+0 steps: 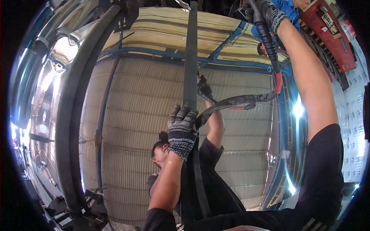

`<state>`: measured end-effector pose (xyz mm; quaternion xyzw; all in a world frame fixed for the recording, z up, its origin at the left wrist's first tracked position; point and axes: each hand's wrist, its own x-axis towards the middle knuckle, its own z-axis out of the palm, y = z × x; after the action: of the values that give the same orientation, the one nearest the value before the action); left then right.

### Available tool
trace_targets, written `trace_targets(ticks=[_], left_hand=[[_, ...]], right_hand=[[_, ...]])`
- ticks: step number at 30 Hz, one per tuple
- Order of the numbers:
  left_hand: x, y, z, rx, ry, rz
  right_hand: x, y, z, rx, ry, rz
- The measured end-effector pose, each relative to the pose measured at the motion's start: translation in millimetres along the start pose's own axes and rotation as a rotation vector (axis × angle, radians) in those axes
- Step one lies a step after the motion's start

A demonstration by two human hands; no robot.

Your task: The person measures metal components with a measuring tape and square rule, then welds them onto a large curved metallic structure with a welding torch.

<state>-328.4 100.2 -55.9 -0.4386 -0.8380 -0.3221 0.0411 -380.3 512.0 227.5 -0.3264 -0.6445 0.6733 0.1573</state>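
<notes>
My left hand (182, 133), in a grey-and-black knitted glove, is closed over a long, flat black bar (190, 57) that runs up the middle of the view. Its fingertips curl away out of sight. At the top right, my right hand (269, 14), gloved the same way, grips the black handle of what looks like a welding torch (263, 32). A ribbed sleeve and a black-wrapped cable (239, 101) with red sections trail from the torch, looping back toward my left forearm. The torch's tip is out of view.
Behind the bar a mirror-like sheet (142, 88) reflects the roof and a person holding a torch. A thick dark beam (73, 104) stands on the left. A red machine (327, 34) is at the upper right, near a person in blue (289, 9).
</notes>
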Motion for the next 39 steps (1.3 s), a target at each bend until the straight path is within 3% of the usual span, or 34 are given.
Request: trace_targets(ticks=[4, 6, 7, 15, 20, 29, 32, 36, 39], left_hand=[[24.9, -2.7, 6.4, 0.082, -0.053, 0.004], [30.1, -9.1, 23.3, 0.135, -0.056, -0.01], [31.1, -9.0, 26.8, 0.145, -0.063, -0.014], [26.9, 4.7, 22.0, 0.223, -0.111, 0.0], [14.7, -19.3, 48.4, 0.226, -0.056, -0.006], [26.4, -9.0, 21.2, 0.155, -0.16, -0.068], [33.6, -26.6, 12.9, 0.105, -0.29, -0.051], [74.4, -55.6, 20.1, 0.203, -0.248, 0.017], [81.5, -61.0, 5.4, 0.144, -0.213, -0.005]], right_hand=[[-8.9, 2.2, -11.7, 0.027, -0.064, -0.018], [-47.1, 3.6, -4.4, -0.006, 0.091, -0.171], [-36.8, 10.0, -26.2, 0.016, -0.007, -0.27], [-40.0, 43.9, -91.6, 0.137, -0.153, -0.231], [-34.3, 58.7, -106.4, 0.204, -0.28, -0.2], [71.2, 32.1, -29.0, 0.243, -0.593, -0.199], [121.9, 55.6, 4.2, 0.241, -0.689, -0.172], [162.0, 108.6, 38.2, 0.244, -0.791, -0.073], [170.8, 106.7, 60.6, 0.213, -0.858, -0.011]])
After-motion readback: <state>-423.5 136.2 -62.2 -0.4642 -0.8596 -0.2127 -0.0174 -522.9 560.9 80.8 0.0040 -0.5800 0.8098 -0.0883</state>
